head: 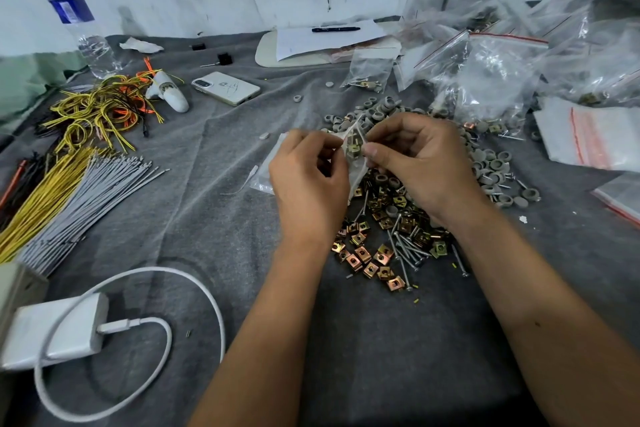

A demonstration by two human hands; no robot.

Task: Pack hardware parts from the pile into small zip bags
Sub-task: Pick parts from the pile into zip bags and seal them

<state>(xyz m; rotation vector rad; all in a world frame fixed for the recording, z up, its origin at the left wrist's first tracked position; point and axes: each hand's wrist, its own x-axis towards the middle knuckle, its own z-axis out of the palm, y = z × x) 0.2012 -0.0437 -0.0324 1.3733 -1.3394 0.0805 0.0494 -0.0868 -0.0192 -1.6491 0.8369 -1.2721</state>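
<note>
Your left hand [308, 173] is raised mid-frame, fingers curled, thumb and forefinger pinching; your right hand [420, 163] faces it, just beside, fingers likewise pinching; both bare forearms extend forward.

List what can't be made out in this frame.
- Zip bag contents, head view: some brass clips show; count hidden by left hand and right hand.
- Bag's seal: fingers cover it, open or closed unclear.
- Pile under right hand: hidden.
- Filled bags, top right: glare and blur hide contents.
- Charger: blurred.
</note>
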